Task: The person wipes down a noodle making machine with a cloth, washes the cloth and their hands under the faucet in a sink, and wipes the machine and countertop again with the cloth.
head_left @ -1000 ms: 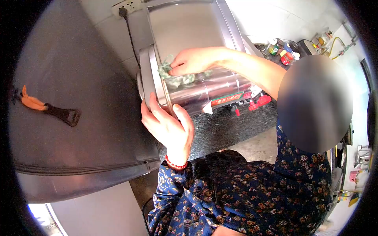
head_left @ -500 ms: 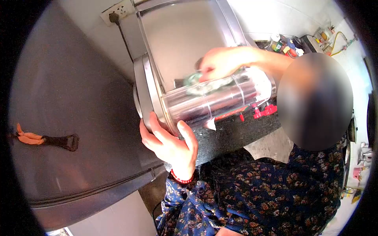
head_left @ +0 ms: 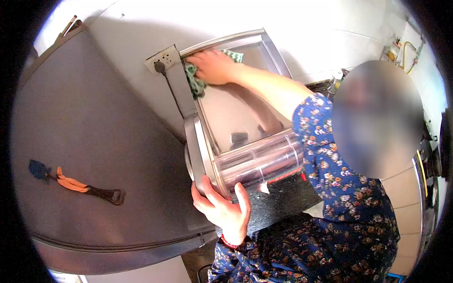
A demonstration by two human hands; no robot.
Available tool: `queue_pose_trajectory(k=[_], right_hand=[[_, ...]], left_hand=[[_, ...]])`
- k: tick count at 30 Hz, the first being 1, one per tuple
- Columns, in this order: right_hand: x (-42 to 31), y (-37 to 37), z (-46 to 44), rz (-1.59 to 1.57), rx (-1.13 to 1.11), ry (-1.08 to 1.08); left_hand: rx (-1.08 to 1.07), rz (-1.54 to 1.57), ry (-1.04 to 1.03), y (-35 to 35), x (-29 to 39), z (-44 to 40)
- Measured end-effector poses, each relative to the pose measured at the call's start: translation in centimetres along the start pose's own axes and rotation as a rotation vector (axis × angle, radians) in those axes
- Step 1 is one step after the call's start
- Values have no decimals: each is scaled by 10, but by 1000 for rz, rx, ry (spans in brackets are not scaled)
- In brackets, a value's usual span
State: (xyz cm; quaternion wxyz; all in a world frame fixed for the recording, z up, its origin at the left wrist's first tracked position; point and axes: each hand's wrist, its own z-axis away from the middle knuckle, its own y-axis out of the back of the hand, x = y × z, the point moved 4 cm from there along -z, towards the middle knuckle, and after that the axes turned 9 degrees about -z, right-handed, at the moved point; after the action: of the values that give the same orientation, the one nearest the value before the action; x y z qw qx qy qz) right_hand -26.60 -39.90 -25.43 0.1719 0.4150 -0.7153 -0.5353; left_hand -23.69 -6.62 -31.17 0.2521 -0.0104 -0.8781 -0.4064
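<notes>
A stainless-steel machine (head_left: 245,109) with a broad, shiny sloping panel stands on the dark counter, and a rounded metal cover (head_left: 257,160) runs across its front. Across the panel's far left corner, my right hand (head_left: 214,67) presses a green-and-white cloth (head_left: 196,87), its palm down and fingers over the fabric. Part of the cloth shows beyond the knuckles. My left hand (head_left: 222,207) grips the machine's near left side, fingers on the outer face and thumb on the front.
A dark grey appliance surface (head_left: 104,127) fills the left, with an orange-and-black carrot-like ornament (head_left: 89,187) on it. A plug (head_left: 160,67) sits in the wall socket (head_left: 172,56), its cord running down behind the machine. The speckled black counter (head_left: 283,203) lies in front.
My right hand has moved with the cloth from the rounded front cover up to the panel's far left corner. My left hand keeps its hold on the machine's side. The view has shifted.
</notes>
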Motion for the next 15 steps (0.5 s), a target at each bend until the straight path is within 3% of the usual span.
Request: queue_pose_trajectory(k=[4,6,8,10,12,15], right_hand=[[23,11,-2,103,38,40],[33,33,14,66,-127,-224],[57,39,32,214,-88,-320],[72,35,67,166,83,-372],[57,38,103,181,-2,-462],[8,43,157,180,-364,-569]], left_hand=[[44,-9,-39,-1,-3,1],[46,-34,-61,1,-1,0],[65,-20,-68,-2,-3,1],[67,-5,-63,-3,-1,0],[55,-18,-71,-4,0,-1],[45,-3,-92,-4,-1,0]])
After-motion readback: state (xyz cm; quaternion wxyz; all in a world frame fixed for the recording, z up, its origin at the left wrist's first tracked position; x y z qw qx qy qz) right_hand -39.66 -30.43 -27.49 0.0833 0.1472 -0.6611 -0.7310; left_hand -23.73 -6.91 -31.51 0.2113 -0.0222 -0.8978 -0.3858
